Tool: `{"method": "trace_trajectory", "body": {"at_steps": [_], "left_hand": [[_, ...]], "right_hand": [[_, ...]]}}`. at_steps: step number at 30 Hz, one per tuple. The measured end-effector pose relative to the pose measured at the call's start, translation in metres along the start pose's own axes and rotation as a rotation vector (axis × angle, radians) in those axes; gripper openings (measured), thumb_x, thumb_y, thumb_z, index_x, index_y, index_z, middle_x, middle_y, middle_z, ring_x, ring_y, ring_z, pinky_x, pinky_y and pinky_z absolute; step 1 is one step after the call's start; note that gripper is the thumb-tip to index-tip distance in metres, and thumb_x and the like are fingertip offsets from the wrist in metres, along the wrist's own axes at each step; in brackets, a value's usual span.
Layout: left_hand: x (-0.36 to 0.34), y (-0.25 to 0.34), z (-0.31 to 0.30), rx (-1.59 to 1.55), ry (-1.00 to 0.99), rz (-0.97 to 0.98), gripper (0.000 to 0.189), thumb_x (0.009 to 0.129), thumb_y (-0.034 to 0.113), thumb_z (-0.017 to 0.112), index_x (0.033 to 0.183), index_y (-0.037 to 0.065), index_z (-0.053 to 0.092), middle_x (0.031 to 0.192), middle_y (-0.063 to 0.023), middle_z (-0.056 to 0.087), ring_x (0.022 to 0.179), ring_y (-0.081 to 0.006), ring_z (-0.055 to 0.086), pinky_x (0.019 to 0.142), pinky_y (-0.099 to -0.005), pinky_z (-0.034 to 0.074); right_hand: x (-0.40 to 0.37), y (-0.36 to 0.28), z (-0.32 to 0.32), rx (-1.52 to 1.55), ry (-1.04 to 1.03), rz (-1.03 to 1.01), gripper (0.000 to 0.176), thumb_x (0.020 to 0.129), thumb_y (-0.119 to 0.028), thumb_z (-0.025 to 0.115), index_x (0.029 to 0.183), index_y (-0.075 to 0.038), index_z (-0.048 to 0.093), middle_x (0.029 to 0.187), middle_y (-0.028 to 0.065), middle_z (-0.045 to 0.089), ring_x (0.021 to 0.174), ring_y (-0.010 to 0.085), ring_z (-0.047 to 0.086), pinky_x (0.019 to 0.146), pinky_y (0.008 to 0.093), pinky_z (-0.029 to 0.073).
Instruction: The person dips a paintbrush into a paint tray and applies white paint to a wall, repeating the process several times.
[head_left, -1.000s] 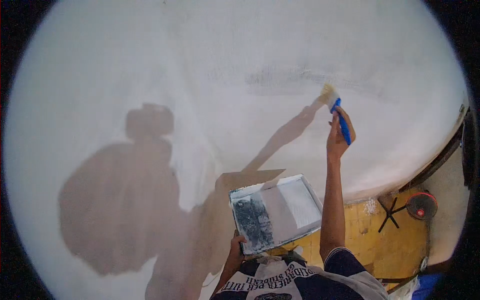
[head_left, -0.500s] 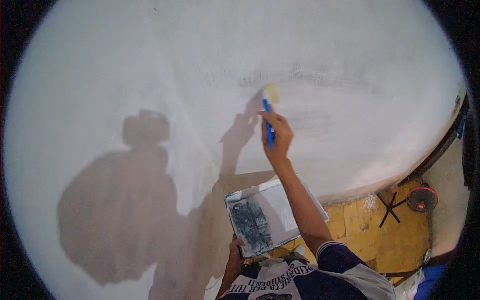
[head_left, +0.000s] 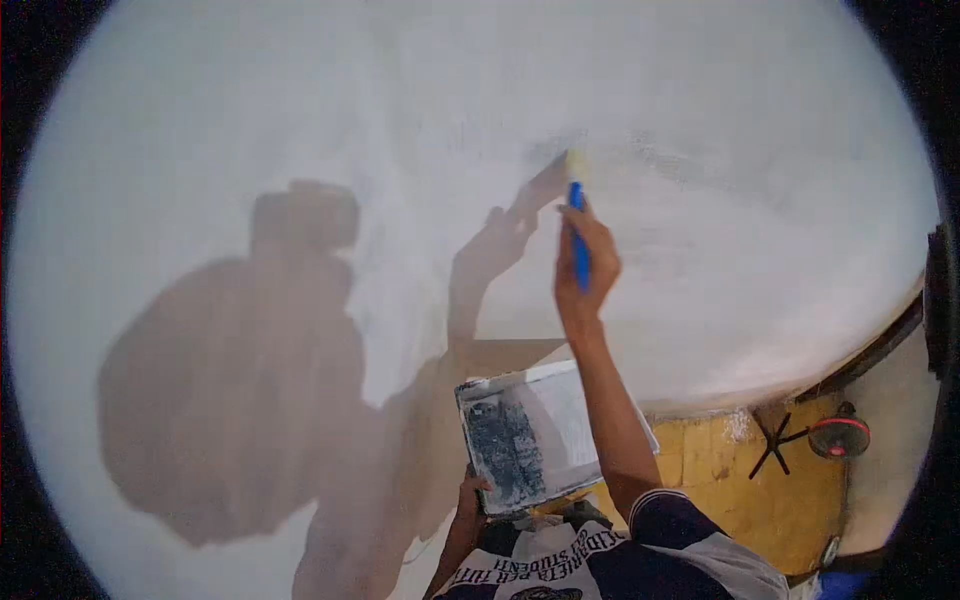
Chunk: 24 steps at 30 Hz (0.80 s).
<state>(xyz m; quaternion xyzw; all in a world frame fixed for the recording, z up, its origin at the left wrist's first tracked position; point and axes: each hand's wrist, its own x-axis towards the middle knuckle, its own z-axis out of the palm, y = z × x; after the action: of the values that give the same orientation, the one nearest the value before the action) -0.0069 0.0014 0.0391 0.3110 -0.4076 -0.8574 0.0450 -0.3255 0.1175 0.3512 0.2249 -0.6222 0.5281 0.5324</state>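
My right hand (head_left: 590, 258) is closed around the blue handle of a paintbrush (head_left: 579, 225). The brush's pale yellow bristles point up and appear to touch the white wall (head_left: 720, 290), beside a greyish, streaky patch (head_left: 650, 150). Lower down, my left hand (head_left: 474, 494) grips the left edge of a paint tray (head_left: 505, 455). White paint coats much of the tray, and a dark, worn area shows on its left side. My right forearm crosses in front of the tray's right part.
Shadows of my head and arm (head_left: 230, 400) fall on the wall at left. Below right is a yellow tiled floor (head_left: 700, 470) with a black and red fan (head_left: 838, 437) on it. A dark curved edge (head_left: 880, 340) borders the wall at right.
My right hand has moved the paintbrush right and slightly up along the wall. The view has shifted a little; my left hand still holds the tray.
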Motion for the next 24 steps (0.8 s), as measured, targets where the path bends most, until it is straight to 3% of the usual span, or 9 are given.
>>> {"method": "trace_trajectory", "body": {"at_steps": [3,5,7,10,13,16,18,20,24], "left_hand": [[-0.001,0.003,0.002,-0.002,0.008,-0.011,0.026,0.078,0.016,0.067,0.101,0.007,0.061,0.083,-0.0054,0.059,0.079,-0.0225,0.064,0.074,-0.0394,0.055],[-0.003,0.002,0.0,-0.005,0.009,-0.016,0.026,0.078,0.016,0.067,0.102,0.007,0.061,0.083,-0.0054,0.059,0.079,-0.0225,0.064,0.074,-0.0395,0.055],[-0.006,0.002,-0.001,-0.013,0.008,-0.018,0.027,0.078,0.016,0.067,0.102,0.007,0.061,0.083,-0.0055,0.059,0.08,-0.0226,0.064,0.074,-0.0395,0.055],[-0.01,0.003,-0.002,-0.011,0.012,-0.028,0.027,0.078,0.016,0.067,0.103,0.007,0.061,0.083,-0.0055,0.059,0.08,-0.0226,0.064,0.074,-0.0396,0.055],[-0.006,-0.001,-0.002,-0.018,0.011,-0.028,0.028,0.078,0.016,0.067,0.104,0.007,0.061,0.084,-0.0056,0.059,0.08,-0.0227,0.064,0.074,-0.0397,0.055],[-0.007,-0.002,-0.003,-0.019,0.011,-0.032,0.029,0.078,0.016,0.066,0.104,0.007,0.061,0.084,-0.0056,0.059,0.08,-0.0227,0.064,0.074,-0.0398,0.055],[-0.009,-0.001,-0.002,-0.018,0.018,-0.035,0.029,0.077,0.015,0.066,0.105,0.007,0.061,0.084,-0.0056,0.059,0.08,-0.0227,0.064,0.074,-0.0398,0.055],[-0.011,0.0,-0.002,-0.015,0.018,-0.037,0.03,0.077,0.015,0.066,0.105,0.007,0.06,0.084,-0.0057,0.059,0.08,-0.0228,0.064,0.074,-0.0399,0.055],[-0.011,0.0,0.001,-0.005,0.017,-0.042,0.031,0.077,0.015,0.066,0.106,0.007,0.06,0.085,-0.0057,0.059,0.081,-0.0228,0.064,0.074,-0.04,0.055]], "right_hand": [[-0.009,-0.017,0.044,-0.161,-0.158,0.053,0.025,0.087,0.004,0.069,0.106,-0.012,0.075,0.101,0.0149,0.076,0.085,0.0298,0.071,0.073,0.0389,0.056],[-0.011,-0.028,0.059,-0.007,-0.188,0.119,0.029,0.086,0.003,0.067,0.108,-0.014,0.075,0.102,0.015,0.075,0.084,0.0305,0.07,0.07,0.0411,0.056],[-0.035,-0.031,0.097,0.038,-0.213,-0.078,0.035,0.082,0.005,0.067,0.111,-0.014,0.074,0.106,0.014,0.075,0.085,0.0335,0.071,0.076,0.0416,0.057],[-0.038,-0.057,0.109,0.186,-0.47,-0.011,0.033,0.084,0.005,0.066,0.111,-0.013,0.074,0.108,0.017,0.074,0.089,0.0351,0.071,0.08,0.0407,0.057],[-0.044,-0.058,0.108,0.397,-0.407,0.027,0.028,0.087,0.003,0.067,0.111,-0.01,0.073,0.111,0.018,0.074,0.095,0.0333,0.072,0.084,0.0394,0.057],[-0.037,-0.026,0.094,0.407,-0.284,-0.029,0.023,0.09,0.002,0.067,0.111,-0.006,0.073,0.113,0.0183,0.074,0.096,0.0307,0.073,0.085,0.0379,0.057],[-0.022,-0.002,0.066,0.374,-0.234,0.073,0.022,0.092,0.003,0.066,0.112,-0.004,0.073,0.116,0.0187,0.074,0.099,0.0278,0.074,0.089,0.0357,0.056],[-0.014,0.016,0.033,0.322,-0.188,0.114,0.024,0.092,0.001,0.066,0.114,-0.003,0.073,0.122,0.0209,0.072,0.11,0.0302,0.072,0.097,0.0395,0.055],[-0.013,0.046,-0.021,0.242,-0.125,0.296,0.023,0.095,-0.002,0.067,0.117,0.0,0.073,0.124,0.0217,0.071,0.119,0.0299,0.069,0.101,0.0379,0.053]]}}
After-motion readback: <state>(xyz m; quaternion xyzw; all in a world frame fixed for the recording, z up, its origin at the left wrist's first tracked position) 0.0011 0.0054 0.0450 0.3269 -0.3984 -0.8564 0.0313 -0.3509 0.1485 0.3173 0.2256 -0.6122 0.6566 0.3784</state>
